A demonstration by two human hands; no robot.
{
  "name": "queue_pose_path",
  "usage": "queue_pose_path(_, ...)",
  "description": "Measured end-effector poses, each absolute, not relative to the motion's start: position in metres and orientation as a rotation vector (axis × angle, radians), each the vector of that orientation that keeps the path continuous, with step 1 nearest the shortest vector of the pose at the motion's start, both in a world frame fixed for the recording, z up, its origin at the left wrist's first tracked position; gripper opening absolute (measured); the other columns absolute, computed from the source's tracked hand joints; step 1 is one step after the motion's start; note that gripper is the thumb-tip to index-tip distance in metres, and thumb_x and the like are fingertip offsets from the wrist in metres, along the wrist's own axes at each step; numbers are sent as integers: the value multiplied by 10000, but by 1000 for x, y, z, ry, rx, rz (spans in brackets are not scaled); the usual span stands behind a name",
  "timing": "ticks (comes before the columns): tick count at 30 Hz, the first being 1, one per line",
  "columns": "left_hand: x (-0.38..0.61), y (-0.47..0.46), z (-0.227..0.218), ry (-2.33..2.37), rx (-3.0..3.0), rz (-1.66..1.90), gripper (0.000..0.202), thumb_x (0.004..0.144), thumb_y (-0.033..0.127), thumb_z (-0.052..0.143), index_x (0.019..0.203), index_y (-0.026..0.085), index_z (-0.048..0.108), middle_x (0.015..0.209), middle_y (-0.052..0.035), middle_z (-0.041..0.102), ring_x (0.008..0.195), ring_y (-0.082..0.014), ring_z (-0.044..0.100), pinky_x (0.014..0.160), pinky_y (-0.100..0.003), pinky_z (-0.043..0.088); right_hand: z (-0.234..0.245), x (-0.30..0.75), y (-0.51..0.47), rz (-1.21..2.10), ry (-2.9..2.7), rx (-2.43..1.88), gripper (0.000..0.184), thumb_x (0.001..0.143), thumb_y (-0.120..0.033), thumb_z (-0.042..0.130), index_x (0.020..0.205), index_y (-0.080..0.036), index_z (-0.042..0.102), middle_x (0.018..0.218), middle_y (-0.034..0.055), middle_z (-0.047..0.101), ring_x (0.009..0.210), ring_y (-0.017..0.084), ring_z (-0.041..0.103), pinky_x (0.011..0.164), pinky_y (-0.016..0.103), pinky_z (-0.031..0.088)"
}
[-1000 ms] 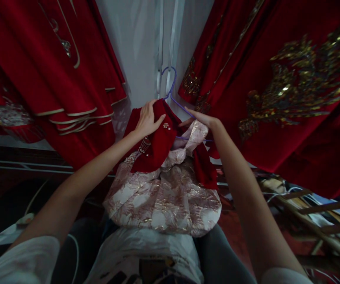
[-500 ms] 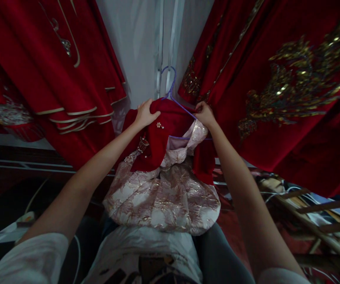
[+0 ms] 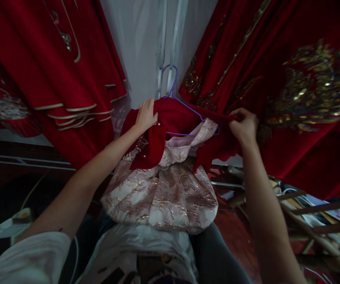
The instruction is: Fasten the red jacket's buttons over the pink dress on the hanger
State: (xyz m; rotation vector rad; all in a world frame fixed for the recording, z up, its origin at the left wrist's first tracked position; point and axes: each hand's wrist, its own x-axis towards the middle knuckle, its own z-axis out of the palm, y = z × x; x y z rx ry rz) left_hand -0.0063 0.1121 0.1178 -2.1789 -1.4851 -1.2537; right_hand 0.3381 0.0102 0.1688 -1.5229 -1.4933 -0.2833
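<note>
**A:** Starting at my left: what's there?

**B:** Red robes with pale trim (image 3: 54, 79) hang well off to the outside of my left hand (image 3: 145, 115). That hand is closed on the red jacket (image 3: 170, 118), fingers curled over its left shoulder right where the cloth drapes the hanger.

**A:** And between the hands?

**B:** The purple hanger (image 3: 175, 98), hook upward just above and inward of my left hand. Its bar runs left to right, so the jacket's long axis lies across me, from one hand to the other. Below both hands a pale patterned skirt (image 3: 160, 197) sags onto my lap.

**A:** The right side?

**B:** My right hand (image 3: 245, 128) is closed too, pinching the jacket's other shoulder and drawing it outward past the hanger's end. Just beyond it hangs a red gown with gold embroidery (image 3: 305, 90).

**A:** Which hand is nearer the hook?

**B:** The left, clearly; the right sits well out along that line. Under my right arm are wooden slats (image 3: 320, 209).
</note>
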Motion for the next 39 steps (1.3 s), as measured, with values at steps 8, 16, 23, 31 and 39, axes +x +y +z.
queue_pose_path(8, -2, 85, 123, -1554, -2168, -1192, 468, 778, 311, 597, 1180, 139, 430, 1174, -175, 547, 1201, -360, 473, 1023, -503, 352, 146, 289, -27, 101, -1887, -1511, 234, 597, -158, 518, 797, -179, 638, 683, 23, 641, 625, 158, 561, 620, 254, 400)
queue_pose_path(16, 6, 68, 128, -1638, -2138, -1151, 526, 792, 430, 571, 1206, 145, 414, 1210, -179, 540, 1222, -367, 460, 1023, -513, 340, 115, 214, 12, 435, -1917, -1199, 172, 569, -178, 429, 737, -194, 459, 672, -23, 516, 622, 118, 447, 626, 230, 343)
queue_pose_path(23, 5, 80, 126, -1637, -2087, -1380, 487, 769, 484, 620, 1120, 189, 455, 1155, -161, 571, 1236, -375, 452, 1013, -525, 350, 112, 160, -8, 600, -2132, -847, 193, 554, -132, 367, 729, -214, 358, 635, -59, 384, 607, 99, 359, 586, 205, 269)
queue_pose_path(31, 10, 81, 123, -1636, -2056, -1482, 452, 768, 506, 635, 1063, 203, 472, 1141, -155, 582, 1243, -372, 450, 1002, -520, 369, 114, 149, 1, 695, -2074, -758, 197, 552, -132, 362, 731, -214, 356, 653, -54, 368, 629, 99, 359, 606, 198, 282)
queue_pose_path(39, 5, 78, 124, -1636, -2105, -1446, 471, 737, 301, 670, 1145, 185, 464, 1214, -168, 543, 1253, -387, 438, 1034, -562, 353, 98, 147, 6, 607, -1995, -866, 211, 594, -124, 393, 776, -225, 362, 675, -45, 415, 624, 121, 400, 628, 227, 310)
